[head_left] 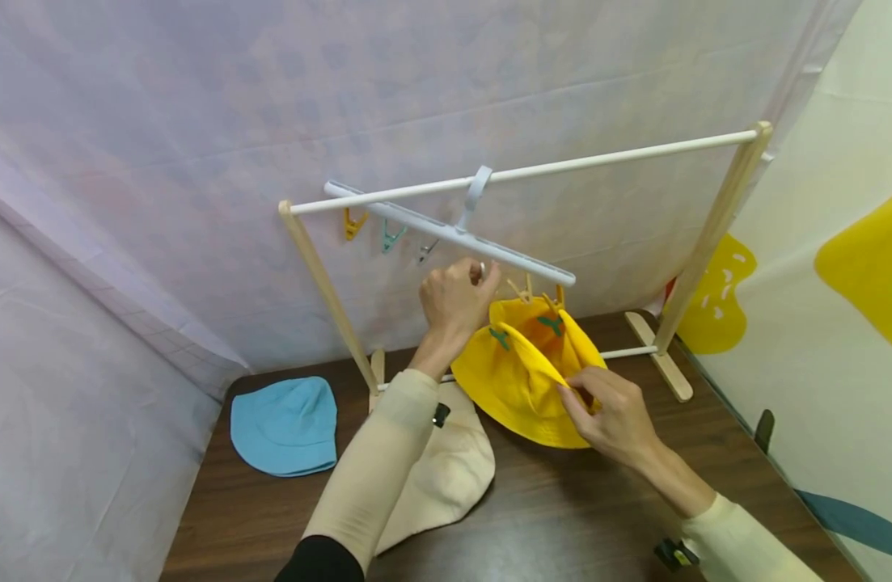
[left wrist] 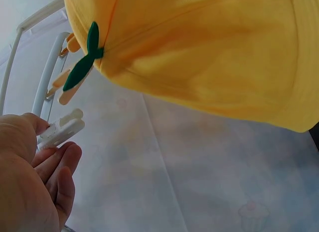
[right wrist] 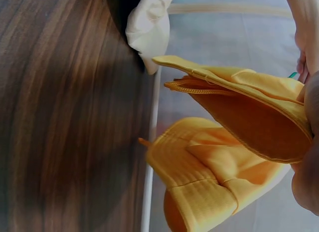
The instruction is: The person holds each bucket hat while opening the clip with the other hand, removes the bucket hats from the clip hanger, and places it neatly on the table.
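Observation:
My left hand (head_left: 454, 297) is raised under the pale blue clip hanger (head_left: 514, 257), its thumb and fingers pinching a white clothespin (left wrist: 62, 132). Just to the right hang a wooden peg (left wrist: 64, 87) and an orange peg (head_left: 559, 296). Below them is a yellow bucket hat (right wrist: 199, 182) with a green sprout. A second yellow hat (head_left: 514, 380), also bearing a sprout (left wrist: 88, 60), is in front of it. My right hand (head_left: 615, 411) grips this nearer hat by its edge. Whether its crown touches the white clothespin cannot be told.
The hanger hooks over the white bar of a wooden rack (head_left: 711, 234). Yellow, green and grey clips (head_left: 352, 226) dangle at its left end. A blue hat (head_left: 285, 426) and a cream hat (head_left: 453, 465) lie on the dark wooden table (head_left: 547, 517).

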Available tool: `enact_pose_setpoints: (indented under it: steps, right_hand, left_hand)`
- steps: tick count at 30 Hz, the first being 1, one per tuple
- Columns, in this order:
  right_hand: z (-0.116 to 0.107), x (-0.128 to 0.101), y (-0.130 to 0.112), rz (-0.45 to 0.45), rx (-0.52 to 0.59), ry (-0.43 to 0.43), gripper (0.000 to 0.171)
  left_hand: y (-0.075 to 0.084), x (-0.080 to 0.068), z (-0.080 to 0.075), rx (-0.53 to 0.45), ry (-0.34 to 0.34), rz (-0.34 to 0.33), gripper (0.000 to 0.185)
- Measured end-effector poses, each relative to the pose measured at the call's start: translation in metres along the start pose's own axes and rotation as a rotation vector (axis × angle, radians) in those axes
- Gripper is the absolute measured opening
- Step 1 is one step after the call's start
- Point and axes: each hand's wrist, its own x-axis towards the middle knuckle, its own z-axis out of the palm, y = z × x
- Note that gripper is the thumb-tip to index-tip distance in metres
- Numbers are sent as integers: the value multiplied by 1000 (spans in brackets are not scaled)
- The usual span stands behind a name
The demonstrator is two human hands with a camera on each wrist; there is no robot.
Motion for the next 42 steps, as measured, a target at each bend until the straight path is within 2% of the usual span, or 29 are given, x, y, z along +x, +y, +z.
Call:
enact_pose_setpoints:
  steps: [5, 17, 27, 32, 37, 42]
  right_hand:
    - [-7, -6, -1, 14, -3, 8, 46]
    - [-19, -15, 1, 34, -6, 11, 46]
    - [-23, -21, 3, 47, -4, 8, 46]
    - [-24, -23, 5, 44, 8, -5, 38]
    - [-23, -24, 7, 34, 8, -6, 35]
    - [-22, -24, 8, 21, 9, -4, 38]
  left_hand:
    - [1, 0, 2, -13, -16, -3, 41]
    - [6, 2, 7, -36, -31, -19, 37]
    - [9, 4, 10, -61, -56, -67, 37]
    - [8, 6, 10, -48, -43, -91, 37]
    - [10, 8, 9, -5, -57, -72, 33]
    - [13, 6, 7, 31, -80, -17, 32]
